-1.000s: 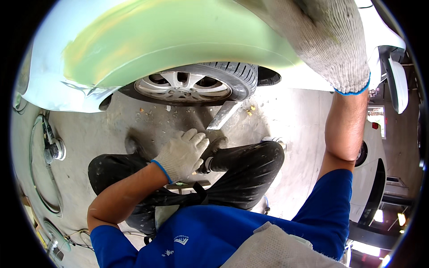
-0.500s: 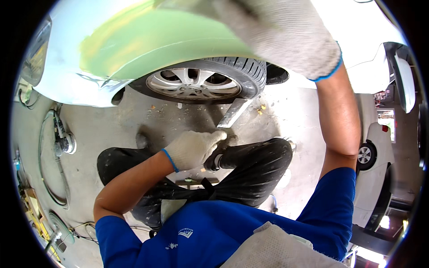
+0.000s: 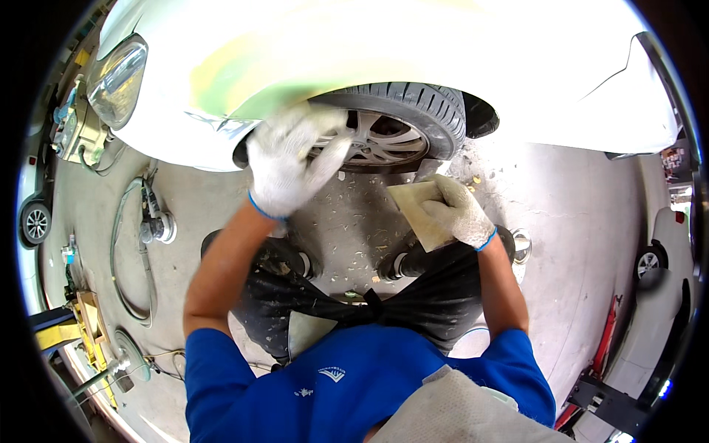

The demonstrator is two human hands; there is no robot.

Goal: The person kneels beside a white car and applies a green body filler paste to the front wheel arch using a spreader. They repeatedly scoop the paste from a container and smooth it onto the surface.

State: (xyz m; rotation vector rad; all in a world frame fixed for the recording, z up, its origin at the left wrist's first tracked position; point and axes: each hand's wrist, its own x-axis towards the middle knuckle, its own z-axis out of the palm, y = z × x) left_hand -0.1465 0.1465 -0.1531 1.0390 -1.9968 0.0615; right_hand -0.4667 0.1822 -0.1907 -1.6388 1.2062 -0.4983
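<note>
My left hand, in a white knit glove with blue cuff, reaches up to the lower edge of a white car fender. Its thumb stands apart from the fingers, and the fingertips are blurred; nothing shows in its grasp. A green and yellow filler patch covers the fender above the wheel arch. My gloved right hand is closed on a stiff, flat tan sheet that looks like sandpaper, held above my knee. Between the hands stands the car's wheel, partly hidden by my left hand.
A sander with its hose lies on the floor at left. A round disc-shaped base stands lower left. A red bar and another white car are at right. Debris dots the concrete floor.
My right hand has come down off the fender, and the tan sheet now shows in it. My left hand has risen from above my lap to the wheel arch. The view has shifted.
</note>
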